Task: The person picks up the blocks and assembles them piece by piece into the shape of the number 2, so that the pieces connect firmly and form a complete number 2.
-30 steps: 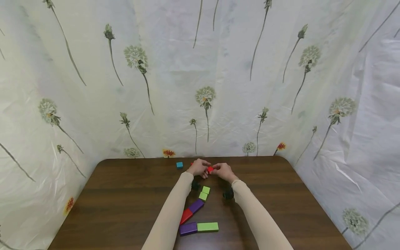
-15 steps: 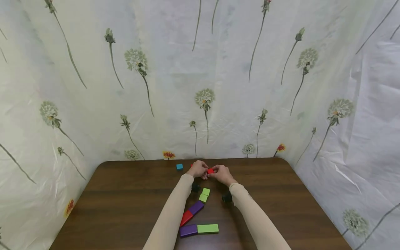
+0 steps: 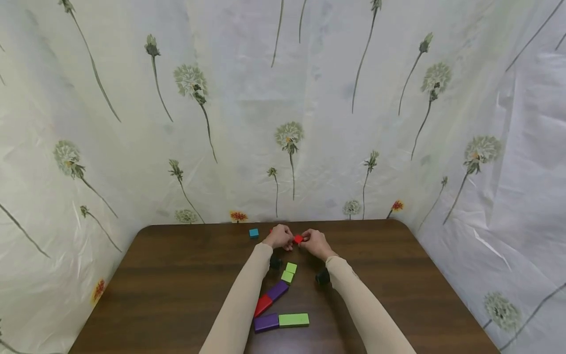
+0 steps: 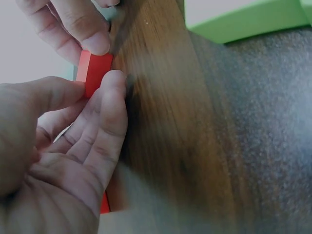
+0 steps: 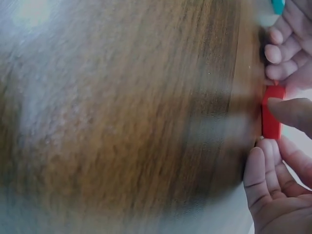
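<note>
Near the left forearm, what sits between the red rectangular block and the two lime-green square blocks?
A flat purple rectangular block, end to end with the red rectangular block, as the head view shows.

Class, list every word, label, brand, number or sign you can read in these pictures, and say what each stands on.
None: no text can be read in any view.
Red block and other blocks: plain colour on the faces that show.
Curtain: printed plants, no lettering to be seen.
Table: wood grain, no lettering to be seen.
Black wrist devices: too small and dark to tell whether they bear text.
</note>
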{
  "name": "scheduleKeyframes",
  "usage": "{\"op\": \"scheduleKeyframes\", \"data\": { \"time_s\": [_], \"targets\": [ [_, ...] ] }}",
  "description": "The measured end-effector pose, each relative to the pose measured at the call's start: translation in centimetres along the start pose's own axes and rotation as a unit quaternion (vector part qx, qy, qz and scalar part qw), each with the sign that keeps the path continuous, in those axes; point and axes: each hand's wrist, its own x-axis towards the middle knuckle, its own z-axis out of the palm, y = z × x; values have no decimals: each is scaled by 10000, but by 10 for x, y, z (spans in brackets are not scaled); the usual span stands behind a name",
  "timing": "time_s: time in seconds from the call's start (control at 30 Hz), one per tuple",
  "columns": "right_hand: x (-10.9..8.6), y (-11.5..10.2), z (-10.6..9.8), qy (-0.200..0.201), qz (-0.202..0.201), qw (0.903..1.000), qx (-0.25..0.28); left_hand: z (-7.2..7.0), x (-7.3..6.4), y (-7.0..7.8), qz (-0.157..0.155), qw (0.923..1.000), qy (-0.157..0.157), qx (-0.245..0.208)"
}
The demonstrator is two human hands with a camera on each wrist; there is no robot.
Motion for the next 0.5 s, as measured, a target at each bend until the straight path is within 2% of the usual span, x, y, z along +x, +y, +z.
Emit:
{"op": "scheduleKeyframes", "data": {
  "time_s": [0.3, 0.5],
  "targets": [
    [0, 1, -1, 20, 117, 9999, 52, 1, 0, -1, 218, 9995, -204, 68],
    [0, 2, 0, 28, 123, 9999, 88, 0, -2, -3, 208, 9995, -233, -71]
  ]
}}
